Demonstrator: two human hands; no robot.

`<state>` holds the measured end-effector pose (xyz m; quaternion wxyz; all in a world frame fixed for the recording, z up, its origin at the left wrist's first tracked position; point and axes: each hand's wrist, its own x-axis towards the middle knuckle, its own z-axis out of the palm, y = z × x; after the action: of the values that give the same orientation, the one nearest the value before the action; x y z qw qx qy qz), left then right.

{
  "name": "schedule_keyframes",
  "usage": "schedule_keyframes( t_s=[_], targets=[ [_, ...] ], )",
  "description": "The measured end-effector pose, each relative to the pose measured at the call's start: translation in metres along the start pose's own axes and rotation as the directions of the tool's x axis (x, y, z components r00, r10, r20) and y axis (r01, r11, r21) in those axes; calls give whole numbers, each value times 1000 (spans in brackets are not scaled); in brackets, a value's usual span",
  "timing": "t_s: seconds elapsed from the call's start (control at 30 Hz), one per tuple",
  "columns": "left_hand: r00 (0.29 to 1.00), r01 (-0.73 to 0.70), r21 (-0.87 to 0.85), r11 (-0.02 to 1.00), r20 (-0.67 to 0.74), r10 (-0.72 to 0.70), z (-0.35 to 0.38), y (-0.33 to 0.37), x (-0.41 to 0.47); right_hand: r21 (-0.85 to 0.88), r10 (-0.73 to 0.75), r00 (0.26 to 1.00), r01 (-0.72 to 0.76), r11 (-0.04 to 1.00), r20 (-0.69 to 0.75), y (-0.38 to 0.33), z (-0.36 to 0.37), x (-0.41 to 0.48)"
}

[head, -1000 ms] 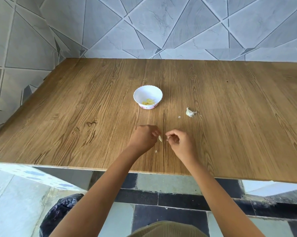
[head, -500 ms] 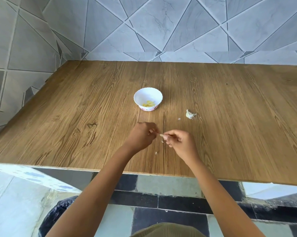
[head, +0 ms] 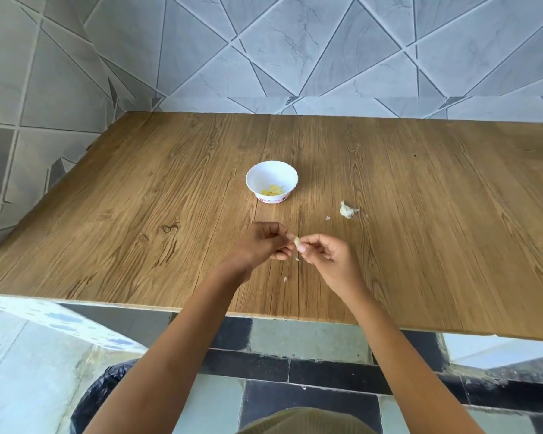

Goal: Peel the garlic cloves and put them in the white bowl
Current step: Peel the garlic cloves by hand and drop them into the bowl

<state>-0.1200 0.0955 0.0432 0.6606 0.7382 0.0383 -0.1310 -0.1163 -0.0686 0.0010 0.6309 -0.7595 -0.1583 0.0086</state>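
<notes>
Garlic clove (head: 297, 242): small, pale, held in the air just above the wooden table (head: 157, 195), over its near part and squarely between the two hands. Pinched on its left side by thumb and forefinger of the left hand (head: 257, 245), with the other fingers curled in toward the palm. Pinched on its right side by the fingertips of the right hand (head: 329, 255), with the other fingers bent loosely underneath. Too small to tell whether skin covers it.

Beyond the hands and apart from them, the white bowl (head: 254, 183): upright on the table, scalloped at the rim, with a red pattern round the foot. At its bottom, a small heap of yellowish peeled cloves (head: 273, 191).

To the right of the bowl and a little nearer, a garlic piece (head: 347, 210) in papery white skin, lying on the wood. Just beside it on the left, a tiny skin flake (head: 328, 218). On the table nearer than the hands, toward the front edge, a second flake (head: 285, 279).

Behind and to the left of the table, a grey tiled wall (head: 295, 51) with a triangular pattern. Below the front edge, a floor (head: 307, 339) of dark and pale tiles. At lower left, a black plastic bag (head: 98, 399). At the bottom edge, an olive-green garment (head: 301, 421).
</notes>
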Motion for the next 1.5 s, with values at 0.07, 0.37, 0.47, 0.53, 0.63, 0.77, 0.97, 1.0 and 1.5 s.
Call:
schedule_keyframes(
  t_s=[0.07, 0.37, 0.47, 0.53, 0.63, 0.77, 0.97, 1.0, 1.5],
  targets=[
    [1000, -3, 41, 999, 10, 3, 1, 2, -1, -68, -64, 998, 63, 996, -17, 2, -2, 1],
    [996, 83, -165, 983, -17, -87, 9, 3, -7, -113, -153, 987, 146, 983, -56, 6, -5, 3],
    [994, 94, -221, 971, -37, -105, 10, 2, -8, -112, -184, 982, 178, 978, -43, 5, -2, 1],
    [994, 99, -246, 964, -16, -106, 10, 1, -9, -102, -208, 977, 202, 974, -48, 5, -2, 0],
    [995, 101, -317, 943, 48, -90, 9, 1, -11, -85, -214, 972, 206, 975, -101, 9, -4, -1],
    [997, 75, -274, 959, 39, -67, 9, 1, -13, 46, -128, 986, 134, 990, -109, 9, -2, -2],
    [996, 86, -257, 963, 8, -87, 5, 1, -12, 242, -6, 997, 23, 970, -71, 5, 1, -2],
    [996, 90, -257, 962, 5, -92, 4, 1, -12, 254, 11, 997, 8, 967, -71, 5, 1, -1],
    [992, 4, -102, 995, -126, -17, -3, -5, -10, -256, -154, 985, 130, 958, -77, 9, 7, 2]
  ],
)
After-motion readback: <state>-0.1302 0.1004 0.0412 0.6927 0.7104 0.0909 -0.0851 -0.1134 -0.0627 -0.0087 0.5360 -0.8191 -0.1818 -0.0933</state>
